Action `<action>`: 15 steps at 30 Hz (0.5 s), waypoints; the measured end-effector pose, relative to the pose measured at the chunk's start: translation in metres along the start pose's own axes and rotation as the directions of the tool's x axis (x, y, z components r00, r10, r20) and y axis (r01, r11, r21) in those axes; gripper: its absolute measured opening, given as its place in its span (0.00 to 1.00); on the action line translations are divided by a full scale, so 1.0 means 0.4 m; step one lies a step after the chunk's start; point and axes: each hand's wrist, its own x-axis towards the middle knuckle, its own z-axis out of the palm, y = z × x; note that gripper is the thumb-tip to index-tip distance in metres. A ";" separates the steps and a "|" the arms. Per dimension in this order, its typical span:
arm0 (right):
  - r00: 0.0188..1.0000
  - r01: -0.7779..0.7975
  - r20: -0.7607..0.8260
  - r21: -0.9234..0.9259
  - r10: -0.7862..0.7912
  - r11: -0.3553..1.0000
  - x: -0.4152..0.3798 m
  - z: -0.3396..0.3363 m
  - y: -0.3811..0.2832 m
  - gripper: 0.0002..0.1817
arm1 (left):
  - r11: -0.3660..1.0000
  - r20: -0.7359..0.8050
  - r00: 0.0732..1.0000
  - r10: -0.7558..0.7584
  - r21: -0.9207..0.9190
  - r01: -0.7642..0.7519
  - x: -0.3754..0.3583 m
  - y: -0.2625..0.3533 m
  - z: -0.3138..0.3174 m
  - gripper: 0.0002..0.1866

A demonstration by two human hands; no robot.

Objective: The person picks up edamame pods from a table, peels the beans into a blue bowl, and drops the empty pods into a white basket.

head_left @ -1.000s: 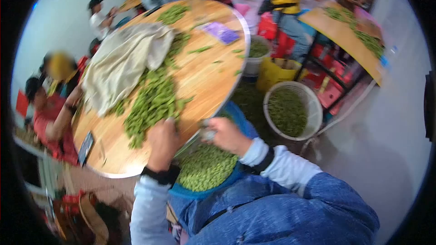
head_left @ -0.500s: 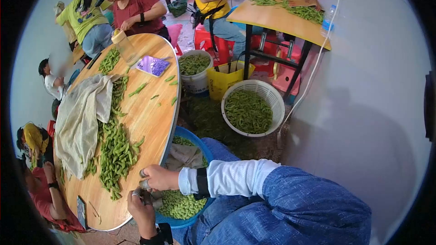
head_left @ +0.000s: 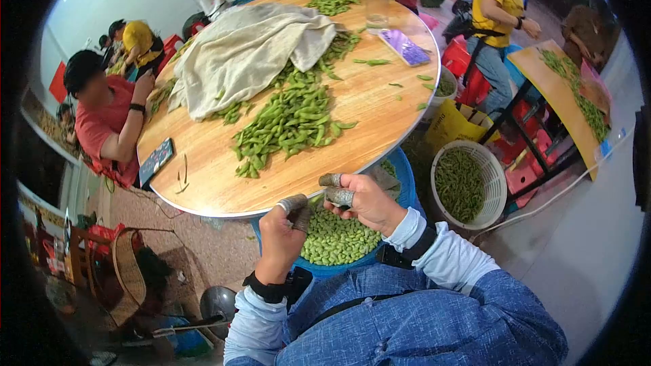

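Observation:
My left hand (head_left: 281, 237) is closed, with grey wrapping on its thumb and finger. Its fingers curl together above a blue basin (head_left: 408, 179) of shelled green beans (head_left: 339, 237). To its right, my right hand (head_left: 369, 202) bends its fingers in a pinch, and grey wraps cover the fingertips. A small gap separates the two hands. Whatever either one holds is too small or hidden to make out. Beyond them, at the edge of the round wooden table (head_left: 366, 112), lies a heap of green bean pods (head_left: 291, 122).
A pale cloth (head_left: 251, 54) covers part of the tabletop. A dark phone (head_left: 156, 161), a purple-cased phone (head_left: 405, 47) and a bottle (head_left: 377, 3) lie or stand there too. On the right is a white basket (head_left: 497, 193) of pods. Several people sit around nearby tables.
My view has swung to the left, so the round table now lies straight ahead. My hands, nearly touching before, are slightly apart over the basin.

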 end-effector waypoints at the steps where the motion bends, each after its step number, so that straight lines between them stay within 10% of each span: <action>1: 1.000 0.009 0.009 -0.039 -0.008 0.999 0.000 0.007 -0.003 0.06 | 1.000 0.014 1.000 -0.003 -0.030 0.004 -0.007 0.006 0.000 0.12; 8: 0.989 0.126 0.101 -0.229 -0.105 0.965 -0.006 0.018 -0.006 0.05 | 0.959 0.203 0.977 -0.063 -0.257 0.115 -0.013 0.018 -0.016 0.14; 15: 0.979 0.204 0.081 -0.309 -0.188 0.929 -0.051 0.037 -0.029 0.09 | 0.997 0.196 0.978 0.072 -0.055 -0.063 -0.027 0.012 -0.014 0.14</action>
